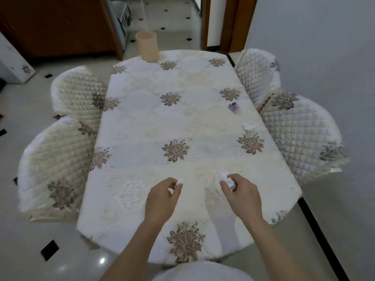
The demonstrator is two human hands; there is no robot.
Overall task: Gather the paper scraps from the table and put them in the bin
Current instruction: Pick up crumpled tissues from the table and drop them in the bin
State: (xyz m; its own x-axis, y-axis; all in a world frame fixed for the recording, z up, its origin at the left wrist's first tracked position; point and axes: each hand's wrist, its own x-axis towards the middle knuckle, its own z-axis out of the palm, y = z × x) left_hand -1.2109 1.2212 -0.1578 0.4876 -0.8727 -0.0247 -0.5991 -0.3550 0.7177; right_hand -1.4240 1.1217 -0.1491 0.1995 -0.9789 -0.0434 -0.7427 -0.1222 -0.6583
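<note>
Surface: long, rounded ends, covered with a cream embroidered cloth bearing brown flower motifs.

Bin: peach-coloured, cylindrical, upright, open at the top. It stands at the far end of the surface, left of centre, well apart from both hands.

Left hand: over the near end of the surface, fingers curled. Its grip is closed on a small white scrap, pinched at the fingertips.

Right hand: just right of the left hand, the two apart. Its grip is closed around a white wad of crumpled paper, which sticks out above the thumb and fingers. Whether the wad touches the cloth cannot be told.

Purple scrap: small, crumpled, lying on the right side of the surface near its edge, past the middle.

White scrap by edge: small, thin piece lying on the right side, nearer than the purple scrap and close to it, beside a brown flower motif.

Chairs: four, in quilted cream covers with the same flower motif. Two stand on the left, two on the right, all pushed in close to the surface.

Floor: pale glossy tiles with small black diamond insets.

Background: brown wooden cabinet at far left, wooden door frame at far right, plain grey wall on the right.
</note>
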